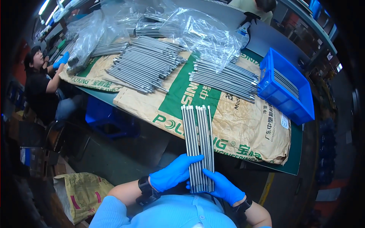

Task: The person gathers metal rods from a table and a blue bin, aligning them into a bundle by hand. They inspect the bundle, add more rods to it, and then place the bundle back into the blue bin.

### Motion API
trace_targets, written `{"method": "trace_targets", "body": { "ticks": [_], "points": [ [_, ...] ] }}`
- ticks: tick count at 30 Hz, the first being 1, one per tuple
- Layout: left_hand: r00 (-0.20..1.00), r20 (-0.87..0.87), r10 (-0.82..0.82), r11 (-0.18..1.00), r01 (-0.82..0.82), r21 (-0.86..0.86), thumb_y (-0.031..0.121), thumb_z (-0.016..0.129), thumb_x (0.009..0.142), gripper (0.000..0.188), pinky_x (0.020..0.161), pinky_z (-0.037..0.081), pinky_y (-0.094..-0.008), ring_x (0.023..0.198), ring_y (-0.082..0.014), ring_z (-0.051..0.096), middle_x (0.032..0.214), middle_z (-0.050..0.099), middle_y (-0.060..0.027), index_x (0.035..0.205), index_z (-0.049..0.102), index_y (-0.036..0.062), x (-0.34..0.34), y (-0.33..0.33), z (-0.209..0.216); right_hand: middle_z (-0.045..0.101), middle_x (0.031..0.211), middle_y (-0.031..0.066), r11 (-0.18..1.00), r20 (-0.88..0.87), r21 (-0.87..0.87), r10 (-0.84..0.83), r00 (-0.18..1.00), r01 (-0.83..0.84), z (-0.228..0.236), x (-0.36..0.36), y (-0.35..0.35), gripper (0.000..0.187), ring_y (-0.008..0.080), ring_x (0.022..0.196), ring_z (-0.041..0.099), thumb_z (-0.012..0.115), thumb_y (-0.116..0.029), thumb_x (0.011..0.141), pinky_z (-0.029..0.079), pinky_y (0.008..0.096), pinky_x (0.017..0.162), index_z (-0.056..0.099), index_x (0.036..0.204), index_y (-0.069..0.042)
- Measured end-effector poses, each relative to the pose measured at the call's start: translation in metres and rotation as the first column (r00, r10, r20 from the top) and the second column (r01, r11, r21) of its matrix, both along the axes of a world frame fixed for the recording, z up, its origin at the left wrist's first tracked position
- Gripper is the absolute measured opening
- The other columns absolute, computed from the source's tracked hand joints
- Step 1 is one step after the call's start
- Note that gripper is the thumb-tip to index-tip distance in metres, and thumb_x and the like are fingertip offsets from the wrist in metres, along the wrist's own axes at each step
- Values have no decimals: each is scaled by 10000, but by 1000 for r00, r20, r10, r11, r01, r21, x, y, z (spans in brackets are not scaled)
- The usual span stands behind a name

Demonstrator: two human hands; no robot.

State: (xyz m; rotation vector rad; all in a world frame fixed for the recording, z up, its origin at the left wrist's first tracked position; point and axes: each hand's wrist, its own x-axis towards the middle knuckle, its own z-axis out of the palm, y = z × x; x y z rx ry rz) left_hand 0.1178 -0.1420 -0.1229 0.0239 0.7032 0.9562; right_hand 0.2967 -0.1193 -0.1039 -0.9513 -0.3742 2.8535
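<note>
You hold a fan of long, thin, silver metal rods [193, 152] in front of your chest, standing nearly upright, their far ends overlapping the near edge of the table covering and their near ends close to your light blue buttoned top [182, 212]. Your left hand [170, 174], in a bright blue glove, comes in from the lower left, forearm angled up and inward; its thumb lies across the front of the rods, pressing on them at the left side. Your right hand [227, 187], gloved alike, sits lower, reaching in from the lower right, its thumb pointing up and inward over the right side of the fan. Both hands grasp the rods; most fingers are hidden behind them, so their exact curl cannot be told. A black band [145, 189] circles each wrist.

Beyond, a brown paper sack with green printing [152, 108] covers the table, bearing a broad pile of similar silver rods [142, 64]. At the right stands a blue plastic bin [283, 97], with rods inside.
</note>
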Motion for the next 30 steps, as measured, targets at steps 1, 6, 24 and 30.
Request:
{"method": "trace_targets", "body": {
  "ticks": [1, 6, 24, 30],
  "points": [
    [1000, -10, 1, 1000, -1, -15, 138, 556, 872, 355, 783, 518, -369, 889, -250, 616, 1010, 598, -180, 1165, 474, -45, -1, 0, 1, 533, 1154, 265, 1000, -4, -14, -20, 1000, 20, -1, -1, -2, 495, 407, 1057, 544, 479, -295, 925, 448, 497, 918, 380, 1278, 38],
    [997, -31, 68, 997, -69, -44, 108, 567, 855, 326, 726, 535, -354, 815, -239, 630, 966, 609, -170, 1126, 493, -57, 0, -1, 10, 527, 1171, 255, 999, 50, 15, -34, 998, 34, 1, -3, -5, 493, 395, 1070, 539, 463, -290, 933, 444, 477, 931, 377, 1282, 48],
    [987, -135, 82, 996, -84, -10, 32, 589, 816, 376, 807, 520, -372, 918, -250, 619, 1039, 599, -171, 1171, 495, -45, -1, -1, 8, 589, 1095, 170, 996, 193, 66, -76, 978, 64, 0, 4, -10, 382, 247, 982, 606, 562, -126, 875, 499, 363, 871, 469, 1196, 59],
    [989, -125, 84, 996, -86, -14, 35, 585, 820, 371, 813, 520, -367, 930, -249, 618, 1053, 598, -169, 1171, 499, -42, -4, -2, 8, 563, 1140, 169, 998, 148, 38, -47, 988, 42, -10, 4, -8, 399, 256, 1029, 581, 539, -134, 891, 469, 388, 914, 434, 1234, 40]
  ]
}}
